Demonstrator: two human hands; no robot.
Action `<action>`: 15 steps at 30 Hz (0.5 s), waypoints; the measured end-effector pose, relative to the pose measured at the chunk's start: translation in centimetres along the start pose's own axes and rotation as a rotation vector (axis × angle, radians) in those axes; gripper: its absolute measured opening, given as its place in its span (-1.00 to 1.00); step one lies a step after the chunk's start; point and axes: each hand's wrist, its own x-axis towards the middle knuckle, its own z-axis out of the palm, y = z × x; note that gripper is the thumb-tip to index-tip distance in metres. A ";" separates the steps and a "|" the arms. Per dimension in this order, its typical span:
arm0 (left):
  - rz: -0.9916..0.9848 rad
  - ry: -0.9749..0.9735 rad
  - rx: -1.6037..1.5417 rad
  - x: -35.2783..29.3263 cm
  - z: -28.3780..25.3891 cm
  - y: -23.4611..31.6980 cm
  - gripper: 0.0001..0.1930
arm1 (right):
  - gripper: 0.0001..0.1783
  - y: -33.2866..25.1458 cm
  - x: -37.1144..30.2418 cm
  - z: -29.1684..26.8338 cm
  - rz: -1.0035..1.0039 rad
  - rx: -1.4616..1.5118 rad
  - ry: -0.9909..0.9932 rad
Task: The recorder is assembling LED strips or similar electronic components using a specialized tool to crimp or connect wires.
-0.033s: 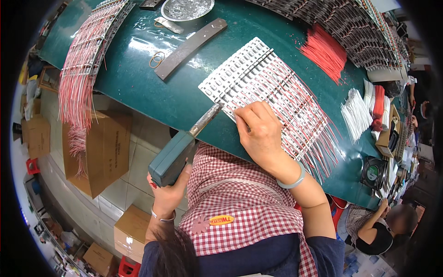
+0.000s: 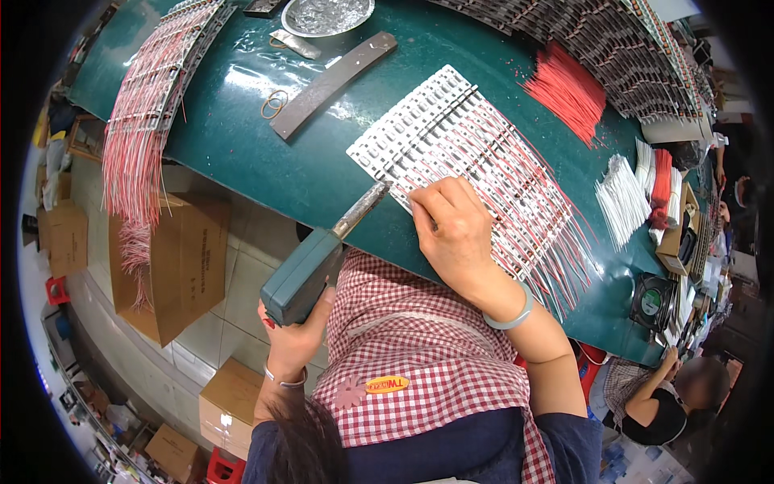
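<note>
My left hand (image 2: 297, 339) is wrapped round the green body of a soldering gun (image 2: 301, 276). Its metal barrel points up and right, and the tip is at the near left edge of a white circuit board panel (image 2: 411, 113). Rows of red and white wires (image 2: 516, 189) run off this panel toward the right. Over the panel's near edge, my right hand (image 2: 453, 230) is closed in a pinch, with thumb and forefinger together close to the iron's tip. What the pinch holds is too small to make out.
A grey-brown bar (image 2: 334, 85), a rubber band (image 2: 274, 103) and a foil-lined bowl (image 2: 328, 14) lie beyond. Red wires (image 2: 567, 93) and white wires (image 2: 622, 202) are at the right. Wired panels (image 2: 157, 89) hang over the left table edge beside a cardboard box (image 2: 189, 270). Another person sits lower right.
</note>
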 end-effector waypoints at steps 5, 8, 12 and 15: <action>-0.005 -0.011 -0.010 0.3 0.4 -0.1 -0.79 | -0.88 0.0 0.1 0.0 -0.008 -0.017 -0.001; 0.006 -0.053 0.042 0.2 0.2 0.1 -0.81 | -0.88 0.0 0.1 0.0 0.000 -0.012 -0.002; 0.037 -0.041 0.054 0.1 0.2 -0.4 -0.82 | -0.88 0.0 0.0 0.0 -0.005 -0.011 -0.003; 0.038 -0.015 0.062 -0.3 0.1 -0.5 -0.81 | -0.88 -0.3 -0.1 -0.2 0.006 -0.023 -0.013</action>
